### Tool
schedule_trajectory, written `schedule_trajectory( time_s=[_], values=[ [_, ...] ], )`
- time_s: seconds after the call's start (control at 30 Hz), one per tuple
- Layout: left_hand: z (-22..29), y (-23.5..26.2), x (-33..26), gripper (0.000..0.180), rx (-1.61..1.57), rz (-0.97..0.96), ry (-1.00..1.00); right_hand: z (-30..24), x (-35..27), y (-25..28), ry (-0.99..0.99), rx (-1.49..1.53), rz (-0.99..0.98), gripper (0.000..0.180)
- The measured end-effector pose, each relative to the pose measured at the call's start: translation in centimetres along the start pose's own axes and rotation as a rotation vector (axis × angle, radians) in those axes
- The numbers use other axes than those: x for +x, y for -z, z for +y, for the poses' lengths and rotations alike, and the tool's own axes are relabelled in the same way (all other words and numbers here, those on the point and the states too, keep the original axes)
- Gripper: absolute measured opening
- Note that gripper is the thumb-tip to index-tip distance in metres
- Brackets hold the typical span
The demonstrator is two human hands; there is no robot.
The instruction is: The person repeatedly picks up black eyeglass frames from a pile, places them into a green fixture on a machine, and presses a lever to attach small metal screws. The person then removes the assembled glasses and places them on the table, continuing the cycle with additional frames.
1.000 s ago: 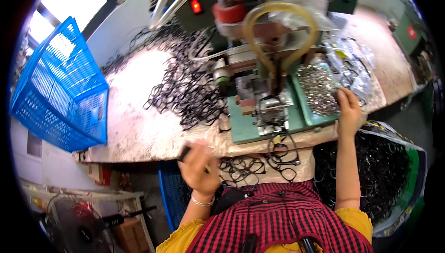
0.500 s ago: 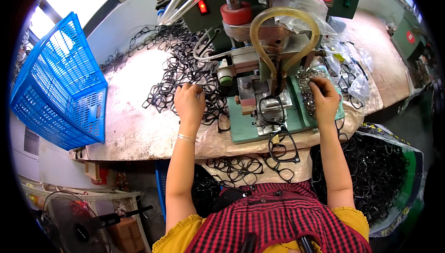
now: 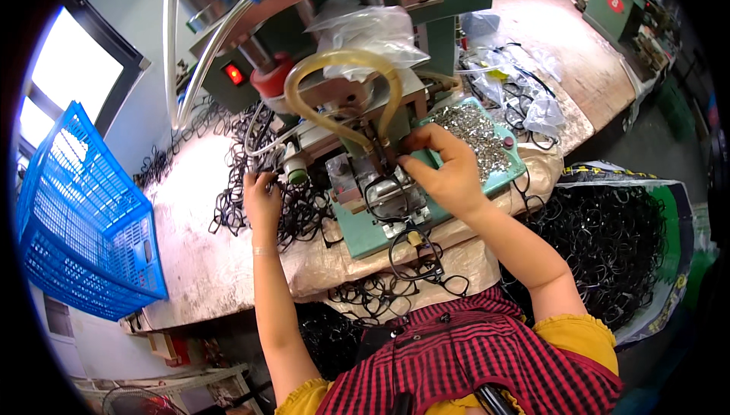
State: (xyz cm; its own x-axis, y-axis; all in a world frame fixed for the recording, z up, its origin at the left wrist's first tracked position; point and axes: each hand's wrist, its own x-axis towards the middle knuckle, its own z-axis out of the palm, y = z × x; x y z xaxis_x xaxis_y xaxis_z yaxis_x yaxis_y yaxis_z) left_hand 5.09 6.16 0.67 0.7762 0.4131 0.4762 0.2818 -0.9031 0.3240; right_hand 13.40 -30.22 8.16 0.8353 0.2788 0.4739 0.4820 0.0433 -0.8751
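Note:
My right hand (image 3: 449, 168) reaches to the press head with thumb and forefinger brought close together. Whatever they pinch is too small or hidden to make out. Beneath the press, a black eyeglass frame (image 3: 391, 254) has one rim on the metal fixture (image 3: 395, 210) and the other hanging over the front of the green base (image 3: 363, 239). To the left, my left hand (image 3: 262, 202) has its fingers curled at a heap of black eyeglass frames (image 3: 304, 213), with a dark frame part showing at the fingertips. A green tray (image 3: 508, 181) of small shiny metal pieces (image 3: 468, 132) lies beyond my right hand.
A blue plastic basket (image 3: 84, 217) stands at the table's left end. Yellowish tubing (image 3: 342, 58) loops over the press (image 3: 334, 103). More frames (image 3: 372, 297) lie at the front edge by my apron. A large sack (image 3: 608, 248) full of black frames stands at right.
My right hand has moved left from the tray of metal pieces to the press. My left hand stays at the heap of frames. The whole view has turned and shifted.

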Motion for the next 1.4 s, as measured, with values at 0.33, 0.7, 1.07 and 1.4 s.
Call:
schedule_trajectory(
  time_s=[0.33, 0.7, 1.07, 1.4],
  values=[
    [17.3, 12.1, -3.4, 0.011, -1.418, 0.201, -0.377, -0.5, -0.8, -2.1, -0.178, 0.433, 0.035, 0.043],
    [24.1, 11.8, -8.2, 0.024, -1.599, -0.806, 0.406, -1.7, -1.1, 1.3, 0.042, -0.088, -0.127, 0.036],
    [24.4, 6.8, -9.0, 0.024, -1.917, -0.981, 0.726, 9.3, -2.1, 8.1, 0.153, -0.808, 0.110, 0.016],
    [21.0, 5.3, -11.9, 0.047, -2.020, -1.194, 0.577, 8.5, 0.8, 6.9, 0.371, -0.869, -0.073, 0.017]
  ],
)
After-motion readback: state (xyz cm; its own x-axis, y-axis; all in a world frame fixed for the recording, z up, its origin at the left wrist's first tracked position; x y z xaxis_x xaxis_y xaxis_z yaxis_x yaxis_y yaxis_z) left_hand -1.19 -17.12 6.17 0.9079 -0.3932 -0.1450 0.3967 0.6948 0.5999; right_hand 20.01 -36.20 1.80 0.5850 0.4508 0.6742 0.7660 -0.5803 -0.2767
